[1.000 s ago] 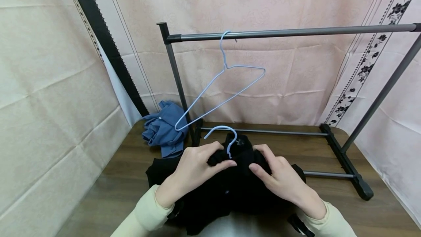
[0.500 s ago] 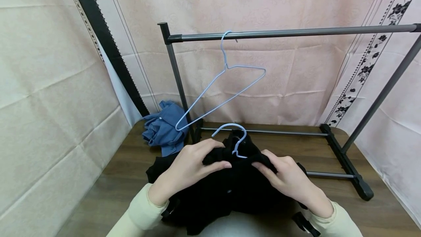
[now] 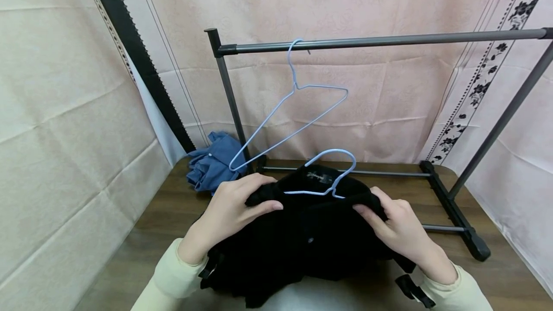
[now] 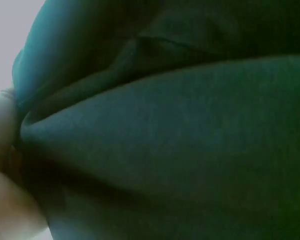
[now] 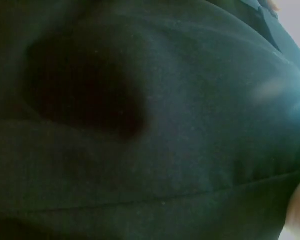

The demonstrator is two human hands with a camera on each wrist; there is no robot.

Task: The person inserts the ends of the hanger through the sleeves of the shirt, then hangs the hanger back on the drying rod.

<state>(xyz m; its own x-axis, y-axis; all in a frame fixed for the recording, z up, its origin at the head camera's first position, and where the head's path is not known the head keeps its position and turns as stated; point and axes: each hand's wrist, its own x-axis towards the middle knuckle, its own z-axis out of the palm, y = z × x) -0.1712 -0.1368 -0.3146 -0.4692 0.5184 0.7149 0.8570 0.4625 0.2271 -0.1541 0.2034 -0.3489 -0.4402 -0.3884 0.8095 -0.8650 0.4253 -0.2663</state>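
Observation:
A black garment [image 3: 298,234] with a button and a printed neck label is spread between my hands in the head view. My left hand [image 3: 233,210] pinches the left side of its neckline between thumb and fingers. On the opposite side, my right hand [image 3: 399,227] pinches the neckline the same way. Out of the neck opening rises the hook of a light blue hanger [image 3: 352,160]; the tops of its shoulders show, and the remainder is hidden inside the cloth. Dark fabric [image 4: 180,130] fills the left wrist view, and likewise dark cloth [image 5: 190,125] the right wrist view.
A second light blue hanger [image 3: 270,115] hangs bare from the bar [image 3: 389,41] of a dark metal rack. Crumpled blue cloth [image 3: 213,162] lies by the rack's left post. The rack's right foot [image 3: 458,215] stands on the wooden table [image 3: 129,253].
Both hands have moved apart, stretching the neckline wide. The hanger's hook has shifted right and up, and its shoulders and the neck label have come into view.

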